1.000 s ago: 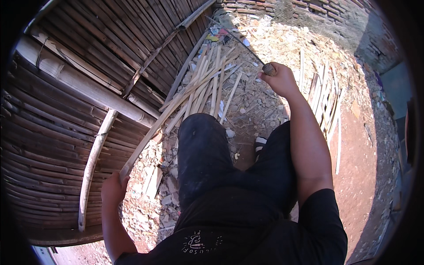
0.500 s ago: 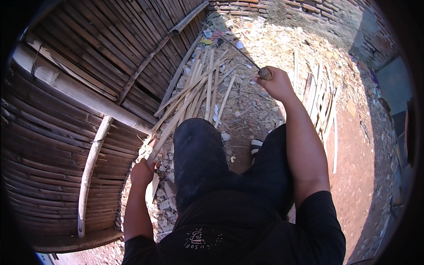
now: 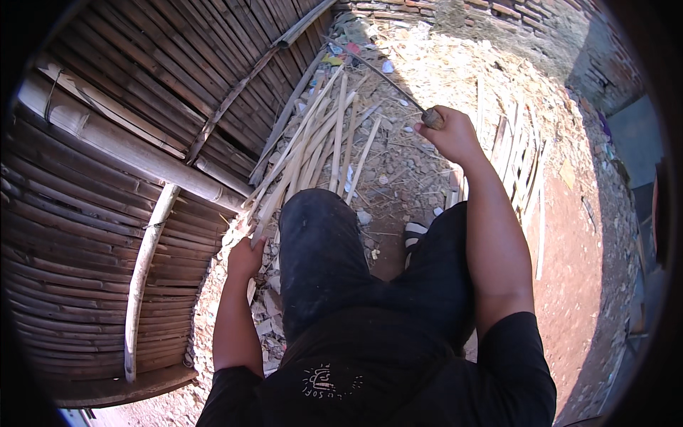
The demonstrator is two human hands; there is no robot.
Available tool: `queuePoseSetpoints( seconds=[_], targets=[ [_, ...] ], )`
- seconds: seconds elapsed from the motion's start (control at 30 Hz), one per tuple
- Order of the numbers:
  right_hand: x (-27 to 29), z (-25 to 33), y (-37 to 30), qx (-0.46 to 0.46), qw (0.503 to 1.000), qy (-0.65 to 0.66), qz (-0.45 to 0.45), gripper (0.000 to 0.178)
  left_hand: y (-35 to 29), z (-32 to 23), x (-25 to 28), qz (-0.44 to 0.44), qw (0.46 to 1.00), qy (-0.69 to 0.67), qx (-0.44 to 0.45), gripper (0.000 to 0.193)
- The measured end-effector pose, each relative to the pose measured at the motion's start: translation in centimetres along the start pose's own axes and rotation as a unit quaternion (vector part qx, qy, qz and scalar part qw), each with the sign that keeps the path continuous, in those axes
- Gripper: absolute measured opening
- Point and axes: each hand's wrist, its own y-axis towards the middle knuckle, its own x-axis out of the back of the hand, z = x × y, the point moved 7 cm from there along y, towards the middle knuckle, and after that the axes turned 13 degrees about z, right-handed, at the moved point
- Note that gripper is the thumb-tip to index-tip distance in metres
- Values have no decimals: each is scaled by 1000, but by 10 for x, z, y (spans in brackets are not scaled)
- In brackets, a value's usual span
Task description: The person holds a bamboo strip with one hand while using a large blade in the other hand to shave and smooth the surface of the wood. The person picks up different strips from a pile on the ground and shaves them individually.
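My right hand [image 3: 453, 135] is closed round the stubby wooden handle of a long knife [image 3: 388, 82]. Its thin dark blade points away to the far left, above the rubble. Down beside my left knee, my left hand [image 3: 245, 257] grips the near end of a pale bamboo strip [image 3: 268, 213]. That strip runs forward over a loose pile of bamboo strips [image 3: 341, 135], and its far end cannot be told from the others. The knife blade and the held strip are apart.
A bamboo slat wall [image 3: 85, 235] with thick poles stands close on my left. More strips [image 3: 519, 156] lie on the right. Rubble and shavings [image 3: 441, 71] cover the ground up to a brick wall [image 3: 512, 18]. My sandalled foot [image 3: 413, 235] shows between my legs.
My left hand has moved forward and to the right with the strip, and the far ends of the strips have shifted. The right hand with the knife has barely moved.
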Motion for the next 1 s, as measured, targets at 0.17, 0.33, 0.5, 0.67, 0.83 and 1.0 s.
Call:
queuePoseSetpoints(
  seconds=[0.17,0.33,0.5,0.67,0.83,1.0],
  targets=[
    [-2,3,2,10,1000,8,-1,43,-33,11,0,-2,999,18,-44,57],
    [-1,2,2,1,1000,17,1,45,-37,-2,5,54,995,48,-63,55],
    [-2,-3,1,1,1000,11,2,44,-22,-5,3,54,989,116,-68,57],
    [3,-1,-6,-10,1000,-7,8,42,-35,5,3,63,993,94,-37,58],
    [2,-3,-3,2,1000,-4,2,41,-60,29,-2,73,994,76,-18,58],
    [-2,-2,-1,4,1000,4,7,46,-58,16,-8,98,991,82,-36,56]
  ],
)
